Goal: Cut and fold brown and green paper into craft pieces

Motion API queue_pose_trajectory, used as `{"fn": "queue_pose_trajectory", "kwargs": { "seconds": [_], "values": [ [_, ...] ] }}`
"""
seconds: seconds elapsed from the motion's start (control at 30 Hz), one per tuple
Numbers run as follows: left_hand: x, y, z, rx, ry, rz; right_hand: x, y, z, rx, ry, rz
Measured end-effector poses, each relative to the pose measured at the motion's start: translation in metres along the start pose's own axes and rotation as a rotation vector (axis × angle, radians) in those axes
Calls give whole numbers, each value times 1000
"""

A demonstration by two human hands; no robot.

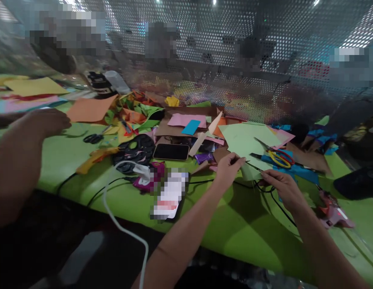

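My left hand [227, 168] and my right hand [281, 184] both pinch a small piece of light green paper [250, 171] just above the green table [240, 224]. The left hand's fingers close on its left edge, the right hand's on its right corner. A larger light green sheet [245, 138] lies right behind it. Yellow and red scissors [278, 155] rest on that sheet, beyond my right hand.
A black phone [171, 151] lies left of my hands, with a second phone [170, 196] nearer the edge. Coloured paper scraps [135, 112], black scissors [94, 138], cables and a pink glue gun [332, 210] lie around. Another person's arm [20, 156] reaches in at left.
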State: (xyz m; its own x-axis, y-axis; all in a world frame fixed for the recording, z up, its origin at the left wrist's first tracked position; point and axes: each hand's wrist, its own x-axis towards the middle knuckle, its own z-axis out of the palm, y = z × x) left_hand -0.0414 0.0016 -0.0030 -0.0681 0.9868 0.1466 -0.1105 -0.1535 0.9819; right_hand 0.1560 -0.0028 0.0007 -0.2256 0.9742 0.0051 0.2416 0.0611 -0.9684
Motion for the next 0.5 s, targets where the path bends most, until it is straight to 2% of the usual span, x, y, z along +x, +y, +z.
{"fn": "queue_pose_trajectory", "kwargs": {
  "seconds": [0.17, 0.23, 0.33, 0.4, 0.5],
  "values": [
    [3, -5, -1, -73, 2, 4, 0, 0, -5, -51, 92, -24],
    [6, -4, -5, -116, 102, 17, 1, 2, -9, -33, 164, -28],
    [8, 3, -12, -204, 318, 49, 4, 5, -13, 2, 252, -22],
    [4, 9, -12, -162, 347, 136, 5, 7, -12, -4, 266, -17],
    [-11, 15, -2, 233, 232, 430, 6, 7, -8, -102, 225, -40]
  ]
}}
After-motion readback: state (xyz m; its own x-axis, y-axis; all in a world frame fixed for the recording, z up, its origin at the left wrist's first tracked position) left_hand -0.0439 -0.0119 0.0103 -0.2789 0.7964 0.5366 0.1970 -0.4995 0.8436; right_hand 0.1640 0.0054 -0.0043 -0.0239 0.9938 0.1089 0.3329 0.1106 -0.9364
